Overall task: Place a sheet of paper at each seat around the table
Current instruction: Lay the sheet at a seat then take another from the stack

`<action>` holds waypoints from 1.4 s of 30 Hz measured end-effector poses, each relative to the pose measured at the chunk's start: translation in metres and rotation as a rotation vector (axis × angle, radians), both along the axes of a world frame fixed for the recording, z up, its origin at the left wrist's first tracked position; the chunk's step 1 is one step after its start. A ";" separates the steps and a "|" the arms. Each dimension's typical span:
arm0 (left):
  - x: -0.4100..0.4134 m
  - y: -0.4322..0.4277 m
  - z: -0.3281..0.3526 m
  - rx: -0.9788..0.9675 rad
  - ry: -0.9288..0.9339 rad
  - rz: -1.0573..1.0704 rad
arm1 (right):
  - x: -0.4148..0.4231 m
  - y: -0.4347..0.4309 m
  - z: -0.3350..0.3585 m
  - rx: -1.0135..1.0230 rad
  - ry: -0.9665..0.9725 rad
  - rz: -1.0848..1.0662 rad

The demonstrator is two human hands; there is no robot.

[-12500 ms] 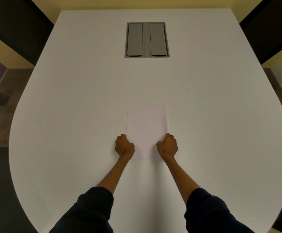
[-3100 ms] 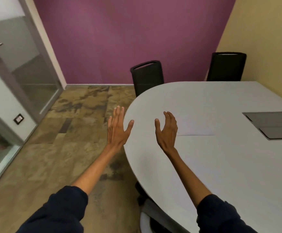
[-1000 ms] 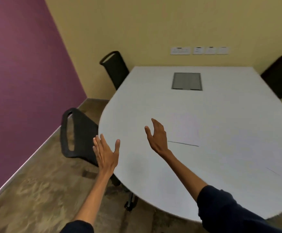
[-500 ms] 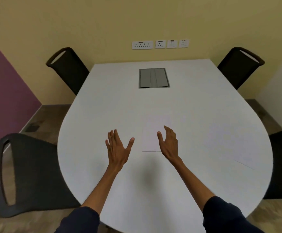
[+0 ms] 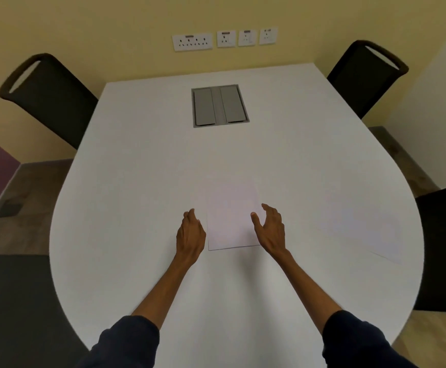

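Observation:
A stack of white paper [image 5: 231,216] lies flat on the white table [image 5: 142,181] straight in front of me. My left hand [image 5: 190,233] hovers just left of the stack, fingers apart and empty. My right hand [image 5: 271,229] is at the stack's right edge, fingers spread and curved, holding nothing. A single white sheet [image 5: 365,229] lies near the table's right edge, in front of the near right chair [image 5: 445,251].
Black chairs stand at the far left [image 5: 49,99] and far right [image 5: 362,75]; a dark chair [image 5: 12,301] fills the near left. A grey cable hatch [image 5: 219,106] is set into the table's far middle. Wall sockets [image 5: 224,39] sit on the yellow wall.
My view has swung from the left side of the room back to face the table head-on. Both hands have come forward and now flank the paper stack.

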State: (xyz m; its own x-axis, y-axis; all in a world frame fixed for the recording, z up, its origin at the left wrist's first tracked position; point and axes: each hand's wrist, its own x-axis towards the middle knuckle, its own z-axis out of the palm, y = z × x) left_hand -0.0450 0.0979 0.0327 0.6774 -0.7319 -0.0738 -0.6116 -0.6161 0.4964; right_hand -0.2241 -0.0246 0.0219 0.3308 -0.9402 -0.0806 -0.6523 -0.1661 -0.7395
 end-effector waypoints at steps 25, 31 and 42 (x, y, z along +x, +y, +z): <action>0.030 -0.088 -0.109 0.186 0.385 0.222 | 0.055 -0.056 -0.101 0.208 0.505 -0.120; 0.028 -0.101 -0.113 0.106 0.552 0.409 | 0.059 -0.055 -0.108 0.193 0.517 -0.161; 0.027 -0.104 -0.109 0.099 0.571 0.476 | 0.060 -0.053 -0.109 0.185 0.422 -0.216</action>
State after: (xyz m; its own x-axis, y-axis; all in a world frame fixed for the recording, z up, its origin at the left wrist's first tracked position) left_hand -0.0183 -0.0063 -0.0767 0.7555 -0.3409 -0.5594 0.0686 -0.8081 0.5850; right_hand -0.1640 -0.0779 -0.0867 0.0335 -0.9408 -0.3372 -0.9055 0.1142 -0.4086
